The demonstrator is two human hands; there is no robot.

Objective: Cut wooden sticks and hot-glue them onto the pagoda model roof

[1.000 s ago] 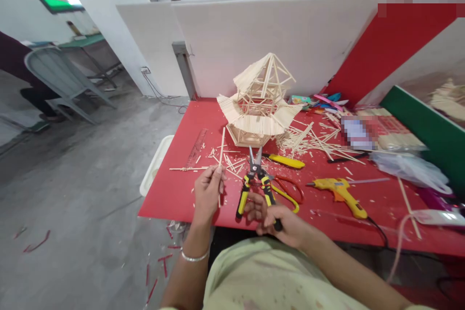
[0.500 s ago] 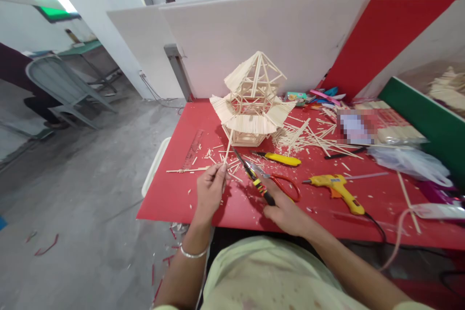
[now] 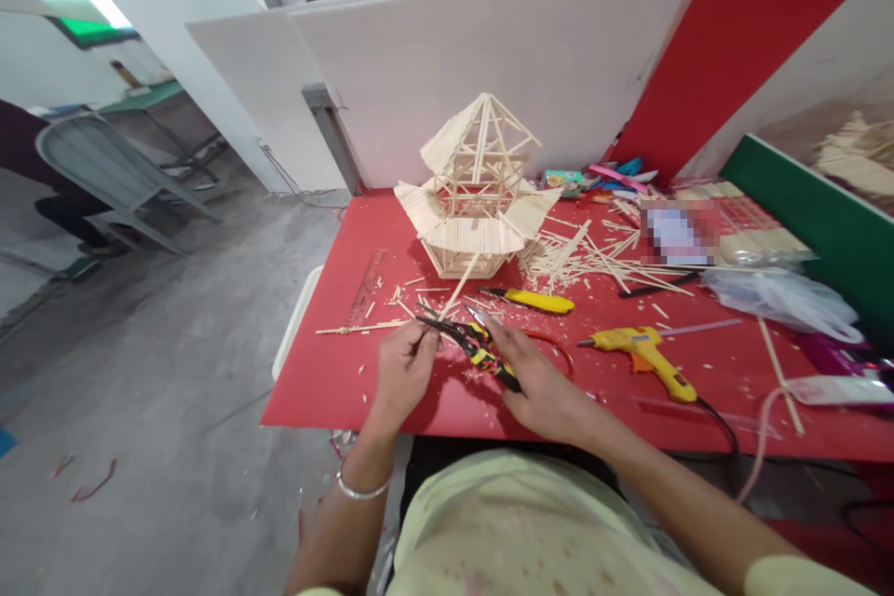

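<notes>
Between the fingertips of my left hand (image 3: 403,368), closed, is the lower end of a thin wooden stick (image 3: 459,289). It slants up toward the front roof of a stick-built pagoda model (image 3: 475,233); I cannot tell if it touches. My right hand (image 3: 541,386) is wrapped round black-and-yellow scissors (image 3: 481,356). Their dark blades are parted and lie across the stick just above my left fingertips. Red-handled scissors (image 3: 562,349) rest on the table, partly hidden behind my right hand. A yellow utility knife (image 3: 537,301) lies beyond it.
Loose sticks (image 3: 565,256) and offcuts cover the red table (image 3: 314,391) around the model. A yellow glue gun (image 3: 646,354) with its cord lies to the right. A clear ruler (image 3: 367,289) is at left. White boards (image 3: 433,93) stand behind. A person sits far left.
My right hand has brought the scissors left and opened their blades across the stick. The stick's upper end has swung right, so it leans more.
</notes>
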